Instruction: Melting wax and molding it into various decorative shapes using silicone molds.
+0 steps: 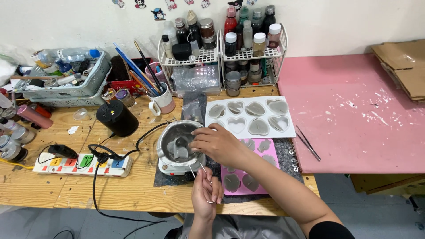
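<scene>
The right hand point(217, 142) enters from the lower right of the frame, forearm extended diagonally, and rests at the right rim of the metal pot point(178, 142) at frame centre. Its fingers point(200, 140) are curled together over the rim; what they grip cannot be determined from this view. The left hand point(206, 191) rises from the bottom centre, fingers closed on thin metal tweezers point(198, 170) whose tips point up toward the pot. The pot sits on a small white heater base point(177, 167) on the wooden bench point(66, 186).

Right of the pot, a white heart-cavity mould point(250, 117) lies above a pink heart-cavity mould point(248, 170). At upper centre, a white wire rack point(221, 55) carries bottles and jars with red, white, black and metal caps. At upper left, a grey basket point(66, 86) holds mixed containers. A black cylinder point(117, 118) and a white power strip point(82, 164) with coloured switches occupy the left. Cardboard point(403, 66) lies at upper right on a pink surface point(354, 115).
</scene>
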